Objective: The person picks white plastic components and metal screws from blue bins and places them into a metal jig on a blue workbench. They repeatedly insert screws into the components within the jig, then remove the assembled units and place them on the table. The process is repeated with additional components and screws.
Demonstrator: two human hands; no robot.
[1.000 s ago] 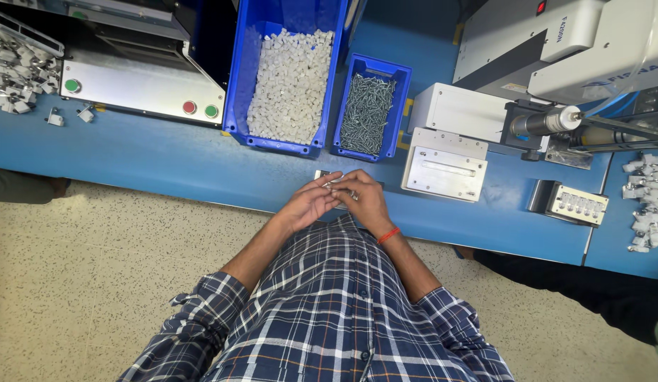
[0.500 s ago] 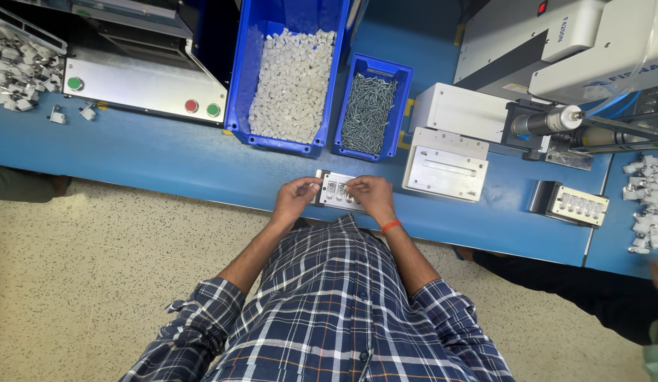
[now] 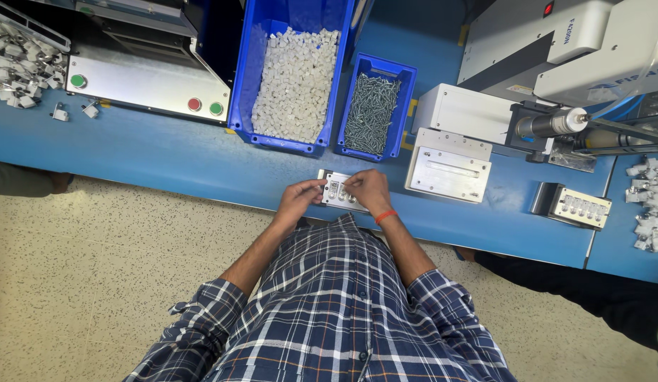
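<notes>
A small metal fixture plate (image 3: 337, 191) lies on the blue bench (image 3: 166, 155), close to its near edge and just in front of the small blue bin of screws (image 3: 373, 106). The left hand (image 3: 298, 200) touches the plate's left end, its fingers curled onto that edge. The right hand (image 3: 370, 191) rests on the plate's right part, fingertips pressed down over its top. Left of the screw bin stands a larger blue bin of white plastic parts (image 3: 295, 81); right of the plate lies a grey metal block (image 3: 449, 173).

Blue workbench (image 3: 166, 159), speckled beige floor (image 3: 95, 283), even light.
</notes>
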